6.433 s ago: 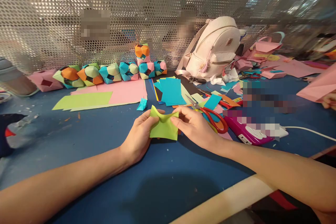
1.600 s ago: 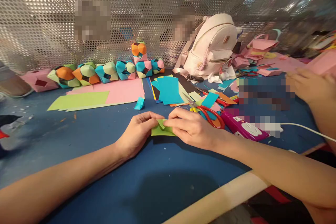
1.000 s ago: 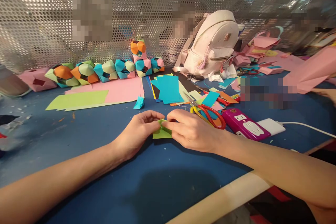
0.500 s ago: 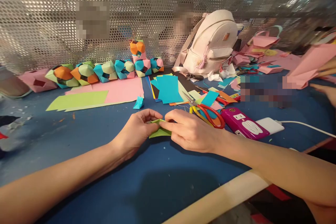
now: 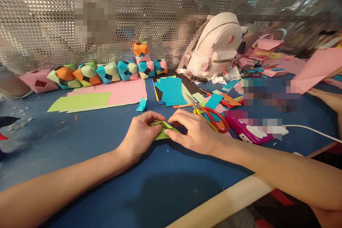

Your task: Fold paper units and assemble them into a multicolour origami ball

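Observation:
A small folded piece of light green paper [image 5: 162,130] lies on the blue table [image 5: 107,171] between my hands. My left hand [image 5: 140,134] pinches its left end with curled fingers. My right hand [image 5: 195,131] grips its right end, the thumb pressed along the lower edge. Most of the paper is hidden under my fingers. Red-handled scissors [image 5: 213,117] lie just right of my right hand. A small folded blue scrap [image 5: 141,105] sits beyond my left hand.
Several multicoloured paper cubes [image 5: 109,71] line the perforated metal wall, behind pink and green sheets [image 5: 107,96] and blue sheets [image 5: 172,91]. A white backpack [image 5: 217,48] stands at the back. A magenta power strip [image 5: 245,131] with a white cable lies right. Another person's arm [image 5: 326,98] holds pink paper.
The flat green sheet has been folded down into a small narrow piece. In the last second my hands stayed put, my right thumb sliding along its lower edge.

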Motion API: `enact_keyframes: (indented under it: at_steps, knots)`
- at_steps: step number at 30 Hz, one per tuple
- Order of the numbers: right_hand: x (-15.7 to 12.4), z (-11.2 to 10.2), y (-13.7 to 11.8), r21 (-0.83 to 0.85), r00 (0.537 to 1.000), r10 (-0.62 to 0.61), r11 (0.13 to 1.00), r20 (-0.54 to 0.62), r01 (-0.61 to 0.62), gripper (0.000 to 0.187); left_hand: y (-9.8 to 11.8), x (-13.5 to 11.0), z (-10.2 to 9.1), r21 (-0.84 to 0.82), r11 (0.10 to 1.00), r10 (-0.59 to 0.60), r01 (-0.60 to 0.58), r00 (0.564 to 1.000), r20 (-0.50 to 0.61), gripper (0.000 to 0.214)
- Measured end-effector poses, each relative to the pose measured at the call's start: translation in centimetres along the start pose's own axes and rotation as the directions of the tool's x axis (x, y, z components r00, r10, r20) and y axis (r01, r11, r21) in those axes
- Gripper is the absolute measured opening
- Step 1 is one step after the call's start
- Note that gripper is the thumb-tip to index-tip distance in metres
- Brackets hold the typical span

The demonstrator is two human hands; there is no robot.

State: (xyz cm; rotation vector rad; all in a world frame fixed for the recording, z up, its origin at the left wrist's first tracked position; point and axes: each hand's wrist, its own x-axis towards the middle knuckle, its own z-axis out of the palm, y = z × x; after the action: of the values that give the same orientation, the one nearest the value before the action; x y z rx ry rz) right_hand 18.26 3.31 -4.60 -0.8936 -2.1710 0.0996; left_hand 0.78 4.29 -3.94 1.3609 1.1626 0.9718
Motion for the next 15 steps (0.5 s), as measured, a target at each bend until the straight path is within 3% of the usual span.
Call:
enact_keyframes:
  at_steps: [7, 15]
  knots:
    - [0.01, 0.14, 0.03, 0.029, 0.999, 0.047, 0.998, 0.001, -0.047, 0.013, -0.42, -0.16, 0.12, 0.061, 0.995, 0.082, -0.081, 0.996, -0.017, 0.011]
    - [0.06, 0.03, 0.22, 0.043, 1.000, 0.030, 0.999, 0.004, -0.030, 0.015, -0.35, -0.23, 0.18, 0.039, 0.999, 0.030, -0.030, 1.000, 0.002, 0.015]
